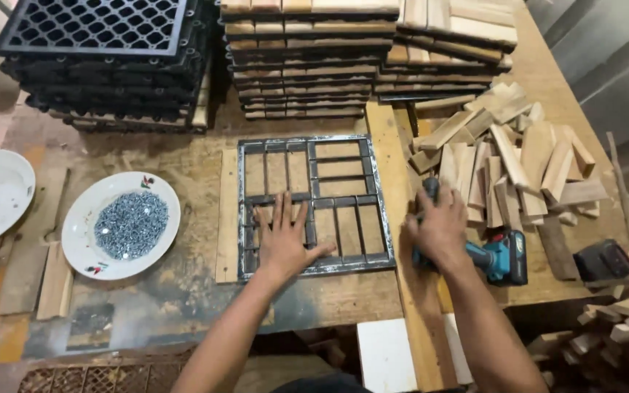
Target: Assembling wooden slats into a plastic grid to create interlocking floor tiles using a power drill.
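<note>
Left hand (285, 244) flat on metal frame (313, 205), right hand (440, 229) on cordless drill (475, 251).

Left: palm down, fingers spread, pressed on the frame's lower-left bars; forearm comes in from bottom centre. Frame lies flat mid-surface (183, 291), a wood strip (227, 215) just beside its left edge. Right: fingers curled over the drill's body, drill lying on the surface right of the frame. Pile of short wood pieces (511, 160) behind it. Plate of screws (121, 225) well left of the frame.

Head camera looks steeply down, close over the workbench (183, 291).
</note>
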